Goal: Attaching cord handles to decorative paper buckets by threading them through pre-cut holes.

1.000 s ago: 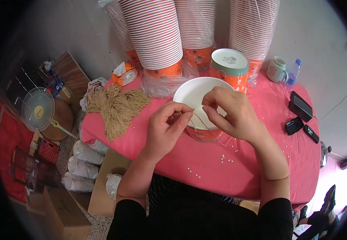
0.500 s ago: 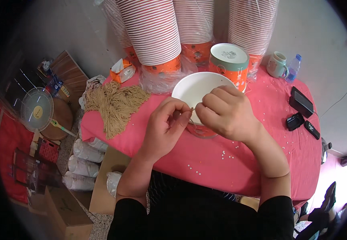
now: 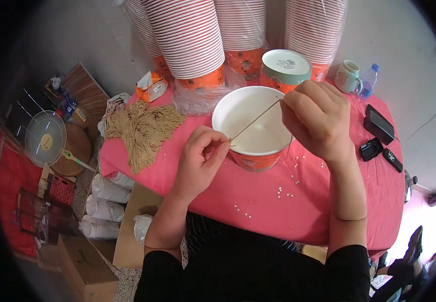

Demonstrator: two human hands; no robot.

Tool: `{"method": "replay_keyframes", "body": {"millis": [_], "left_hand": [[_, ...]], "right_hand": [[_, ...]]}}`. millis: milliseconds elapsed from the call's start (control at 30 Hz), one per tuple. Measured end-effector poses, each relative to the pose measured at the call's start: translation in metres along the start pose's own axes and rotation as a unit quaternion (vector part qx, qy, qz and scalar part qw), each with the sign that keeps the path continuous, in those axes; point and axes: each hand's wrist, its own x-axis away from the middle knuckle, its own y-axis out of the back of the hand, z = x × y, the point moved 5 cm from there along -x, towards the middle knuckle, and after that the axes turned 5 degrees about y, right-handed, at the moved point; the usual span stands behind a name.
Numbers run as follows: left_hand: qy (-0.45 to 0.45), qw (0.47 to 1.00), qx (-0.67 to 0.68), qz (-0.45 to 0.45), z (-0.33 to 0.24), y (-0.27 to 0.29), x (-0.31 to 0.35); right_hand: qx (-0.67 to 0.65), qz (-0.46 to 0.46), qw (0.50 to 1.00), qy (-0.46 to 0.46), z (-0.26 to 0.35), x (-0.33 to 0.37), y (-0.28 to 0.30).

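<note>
Orange bucket point(image 3: 256, 161) | upright, white inside | cord point(image 3: 256, 121) taut over mouth

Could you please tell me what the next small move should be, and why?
I would probably ease the right hand toward the left hand, because the tan cord runs straight between them above the open bucket, so pulling further seems likely to gain little.

A pale green mug point(image 3: 347, 79) stands beside a clear bottle point(image 3: 369, 82).
</note>
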Motion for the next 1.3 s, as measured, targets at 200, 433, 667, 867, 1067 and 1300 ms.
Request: {"method": "replay_keyframes", "body": {"millis": [200, 433, 667, 867, 1067, 1300], "left_hand": [[0.009, 1.0, 0.004, -0.009, 0.001, 0.001, 0.002], [-0.009, 1.0, -0.014, -0.015, 0.0, 0.002, 0.003], [-0.006, 1.0, -0.012, -0.015, 0.0, 0.001, 0.002], [-0.012, 1.0, 0.006, -0.023, -0.001, 0.0, 0.002], [0.0, 1.0, 0.0, -0.012, 0.007, 0.0, 0.004], [0.03, 0.995, 0.089, -0.02, 0.029, 0.001, 0.003]], "right_hand": [[-0.002, -0.005, 1.0, -0.02, -0.006, 0.0, 0.006], [-0.016, -0.011, 0.999, -0.031, -0.009, 0.0, 0.009], [-0.016, -0.009, 0.999, -0.032, -0.011, 0.0, 0.009], [-0.021, -0.012, 0.999, -0.033, -0.01, -0.001, 0.01], [-0.017, -0.005, 0.999, -0.037, -0.011, 0.001, 0.01], [-0.025, -0.012, 0.999, -0.038, -0.005, 0.0, 0.008]]}}
